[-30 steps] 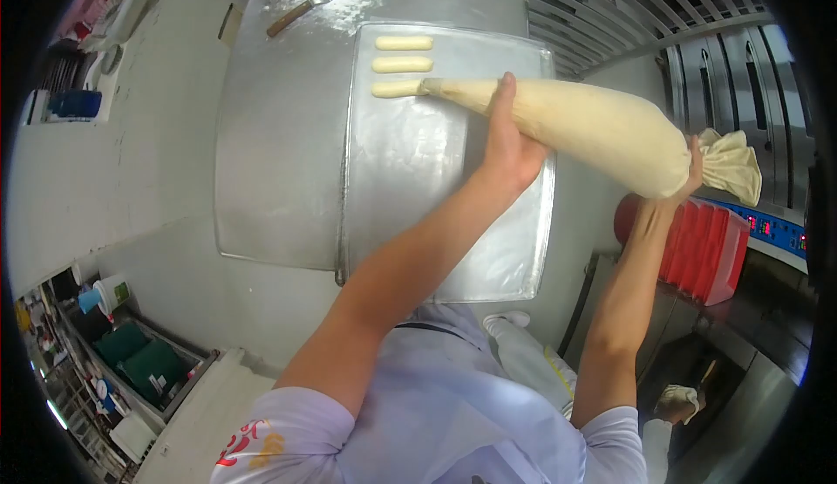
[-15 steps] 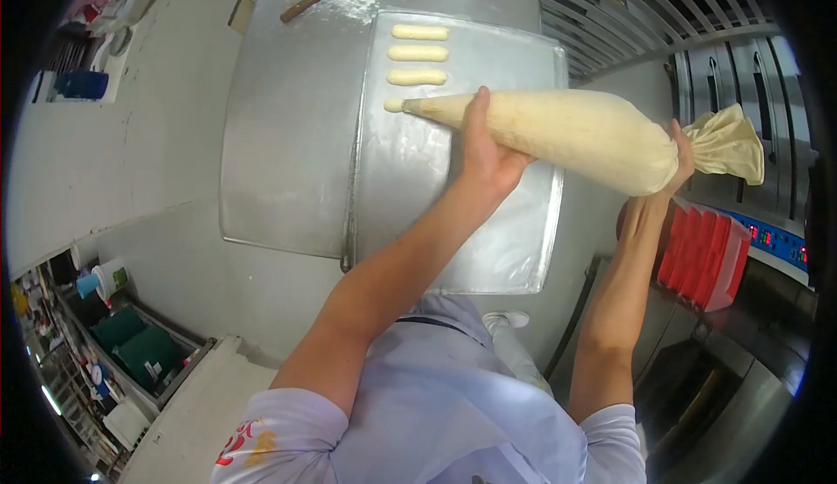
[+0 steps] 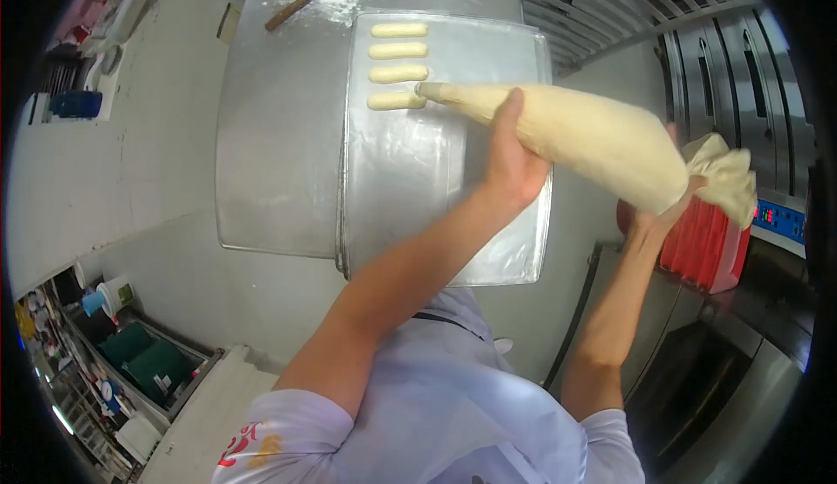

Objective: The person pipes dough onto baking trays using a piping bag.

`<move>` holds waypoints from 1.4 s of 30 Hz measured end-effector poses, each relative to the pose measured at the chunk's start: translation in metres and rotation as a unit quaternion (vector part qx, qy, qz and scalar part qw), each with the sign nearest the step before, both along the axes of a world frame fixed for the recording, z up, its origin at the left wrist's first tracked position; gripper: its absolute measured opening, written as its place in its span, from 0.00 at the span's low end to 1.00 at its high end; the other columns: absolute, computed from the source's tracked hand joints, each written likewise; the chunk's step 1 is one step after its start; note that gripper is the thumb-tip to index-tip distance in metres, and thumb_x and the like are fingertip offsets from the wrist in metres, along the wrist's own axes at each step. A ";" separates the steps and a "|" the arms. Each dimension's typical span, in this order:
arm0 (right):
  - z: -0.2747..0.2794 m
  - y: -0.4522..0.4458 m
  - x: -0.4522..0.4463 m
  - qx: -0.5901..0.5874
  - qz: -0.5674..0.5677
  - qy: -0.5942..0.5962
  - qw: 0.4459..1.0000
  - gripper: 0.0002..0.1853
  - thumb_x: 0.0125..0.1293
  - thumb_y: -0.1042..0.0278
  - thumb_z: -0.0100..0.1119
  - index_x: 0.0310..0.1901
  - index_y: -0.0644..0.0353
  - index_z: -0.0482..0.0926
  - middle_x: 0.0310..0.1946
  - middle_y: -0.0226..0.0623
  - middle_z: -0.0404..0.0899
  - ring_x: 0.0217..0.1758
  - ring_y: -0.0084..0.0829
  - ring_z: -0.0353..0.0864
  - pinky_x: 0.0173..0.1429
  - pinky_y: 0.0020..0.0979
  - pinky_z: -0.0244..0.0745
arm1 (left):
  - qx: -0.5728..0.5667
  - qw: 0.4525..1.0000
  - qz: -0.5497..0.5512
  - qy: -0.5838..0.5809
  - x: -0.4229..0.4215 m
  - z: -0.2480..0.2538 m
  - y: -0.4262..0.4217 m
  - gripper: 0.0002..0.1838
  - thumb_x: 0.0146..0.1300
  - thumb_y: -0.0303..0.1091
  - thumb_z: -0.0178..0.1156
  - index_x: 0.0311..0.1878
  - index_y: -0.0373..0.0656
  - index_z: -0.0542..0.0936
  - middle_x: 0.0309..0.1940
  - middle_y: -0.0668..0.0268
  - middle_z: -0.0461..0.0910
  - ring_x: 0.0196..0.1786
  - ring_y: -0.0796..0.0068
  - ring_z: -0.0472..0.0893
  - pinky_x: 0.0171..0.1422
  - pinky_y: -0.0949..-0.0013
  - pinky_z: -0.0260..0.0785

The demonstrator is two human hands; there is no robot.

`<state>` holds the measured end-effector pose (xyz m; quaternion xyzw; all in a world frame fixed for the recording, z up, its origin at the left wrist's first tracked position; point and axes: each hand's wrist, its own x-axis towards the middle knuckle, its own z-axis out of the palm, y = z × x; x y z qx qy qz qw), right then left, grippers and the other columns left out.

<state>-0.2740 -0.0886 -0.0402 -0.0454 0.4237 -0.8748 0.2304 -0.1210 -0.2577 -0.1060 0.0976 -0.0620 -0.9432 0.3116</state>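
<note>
A large, full piping bag (image 3: 602,139) slants across the metal baking tray (image 3: 410,214). My left hand (image 3: 516,160) cups it from below near its narrow front, thumb over the top. At the far end my right hand (image 3: 671,205) is closed around the bag's neck, below the gathered loose cloth (image 3: 724,174); some of its fingers are hidden behind the bag. The metal nozzle (image 3: 427,91) is just above the right end of the nearest strip of pale batter (image 3: 394,101). Several such strips lie in a column at the tray's upper left.
A spatula with a wooden handle (image 3: 288,13) lies on the floured metal table (image 3: 279,135) left of the tray. To the right are a slatted metal rack (image 3: 619,4), red stacked containers (image 3: 711,244) and an appliance with a blue control panel (image 3: 779,220).
A short dab of batter under the nozzle has become a full strip. The nozzle has moved right along it, and the bag's rear end has swung lower. The view has shifted slightly.
</note>
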 end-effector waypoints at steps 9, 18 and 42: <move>-0.036 0.004 0.016 0.084 -0.077 0.043 0.993 0.26 0.76 0.60 0.42 0.63 0.76 0.71 0.64 0.60 0.74 0.67 0.52 0.74 0.73 0.50 0.69 | 0.043 0.995 -0.028 -0.082 0.054 0.003 -0.016 0.39 0.69 0.64 0.57 0.68 0.41 0.66 0.63 0.53 0.71 0.68 0.53 0.71 0.72 0.43 0.61; -0.031 -0.019 0.008 0.001 0.052 0.053 0.997 0.15 0.73 0.64 0.48 0.40 0.70 0.79 0.39 0.49 0.84 0.43 0.42 0.85 0.54 0.43 0.79 | 0.028 0.995 -0.031 -0.091 0.068 -0.023 -0.023 0.36 0.72 0.62 0.52 0.69 0.41 0.65 0.66 0.52 0.69 0.70 0.50 0.68 0.73 0.37 0.59; -0.019 0.038 0.026 0.028 -0.035 0.024 0.999 0.15 0.74 0.61 0.46 0.41 0.64 0.78 0.45 0.46 0.82 0.52 0.44 0.82 0.58 0.46 0.77 | 0.110 0.985 -0.060 -0.117 0.075 0.007 0.013 0.36 0.70 0.60 0.55 0.67 0.40 0.66 0.64 0.53 0.71 0.69 0.53 0.70 0.73 0.40 0.59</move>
